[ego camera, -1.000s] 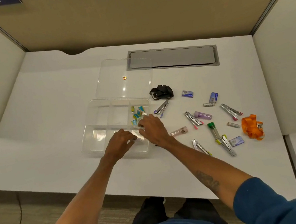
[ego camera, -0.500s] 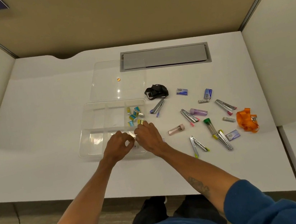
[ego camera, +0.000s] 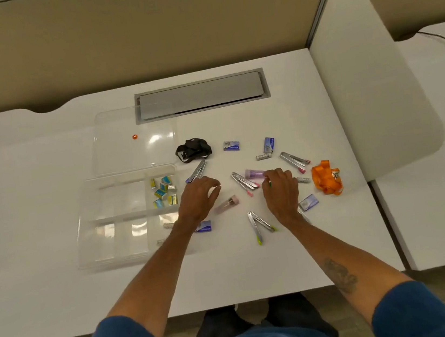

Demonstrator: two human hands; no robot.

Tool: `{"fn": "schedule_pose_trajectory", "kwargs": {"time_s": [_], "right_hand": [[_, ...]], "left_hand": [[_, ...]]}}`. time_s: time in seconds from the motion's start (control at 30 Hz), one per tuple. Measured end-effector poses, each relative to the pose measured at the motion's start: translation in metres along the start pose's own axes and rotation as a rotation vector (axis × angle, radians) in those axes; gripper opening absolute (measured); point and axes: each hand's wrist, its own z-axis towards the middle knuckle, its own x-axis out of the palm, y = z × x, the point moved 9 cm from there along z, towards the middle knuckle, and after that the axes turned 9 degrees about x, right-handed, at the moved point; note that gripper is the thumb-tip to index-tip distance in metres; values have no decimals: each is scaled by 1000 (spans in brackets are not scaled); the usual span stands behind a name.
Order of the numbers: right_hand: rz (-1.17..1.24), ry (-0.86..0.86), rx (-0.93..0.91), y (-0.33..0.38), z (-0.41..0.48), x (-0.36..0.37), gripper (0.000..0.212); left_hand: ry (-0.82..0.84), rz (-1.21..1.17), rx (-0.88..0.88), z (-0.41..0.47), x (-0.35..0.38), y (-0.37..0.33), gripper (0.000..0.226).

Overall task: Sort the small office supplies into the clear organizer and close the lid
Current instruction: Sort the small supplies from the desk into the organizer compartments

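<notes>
Sorting looked to be at an early stage, with most supplies still outside. The clear organizer (ego camera: 126,217) lay with its lid (ego camera: 132,137) open flat behind it, and one compartment held roughly eight small coloured boxes (ego camera: 162,191). Just right of the organizer the left hand (ego camera: 198,197) hovered, fingers loosely curled, apart, holding nothing. Farther right, the right hand (ego camera: 280,189) curled down over loose pieces – whether it pinched one could not be told. Right of the organizer lay four blue staple boxes (ego camera: 231,146), four hinged metal tools (ego camera: 259,224) in plain view, two tubes (ego camera: 227,204) and two lanyards (ego camera: 326,180). The next move called for lifting one piece and carrying it left.
</notes>
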Motion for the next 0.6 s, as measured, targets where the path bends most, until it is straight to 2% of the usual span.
{"fn": "schedule_pose_trajectory", "kwargs": {"time_s": [0.1,0.23,0.6], "right_hand": [[-27,-32,74,-51,12,-14,25],[-64,-23,84,-91,24,-21,23],[-185,44,-85,-110,37,-9,21]], "left_hand": [[57,-8,-18,32,21,-20,27],[110,-25,-43,74,47,-42,29],[216,169,-62,147,92,-76,27]]}}
